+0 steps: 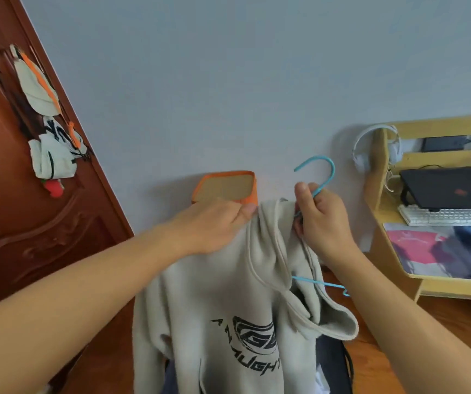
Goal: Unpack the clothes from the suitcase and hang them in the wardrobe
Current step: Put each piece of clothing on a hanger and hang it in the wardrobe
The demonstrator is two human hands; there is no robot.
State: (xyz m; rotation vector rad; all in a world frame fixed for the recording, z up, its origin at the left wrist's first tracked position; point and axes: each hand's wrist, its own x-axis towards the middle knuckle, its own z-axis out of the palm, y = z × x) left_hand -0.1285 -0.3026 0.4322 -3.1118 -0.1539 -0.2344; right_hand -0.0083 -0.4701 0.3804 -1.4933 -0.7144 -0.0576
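Hanging between both hands above the dark open suitcase [333, 362], the beige fleece hoodie with a black chest print [214, 294] is only half seated on its thin light-blue wire hanger [318, 180]. My left hand [214, 226] grips the shoulder fabric; my right hand [319, 220] pinches the hanger's neck at the collar. I'd judge the exposed hanger arm must slide under the sagging hood-side shoulder before carrying it to the wardrobe.

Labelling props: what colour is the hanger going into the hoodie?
Light blue: the thin wire hanger, gripped by the right hand, clearest in the head view.
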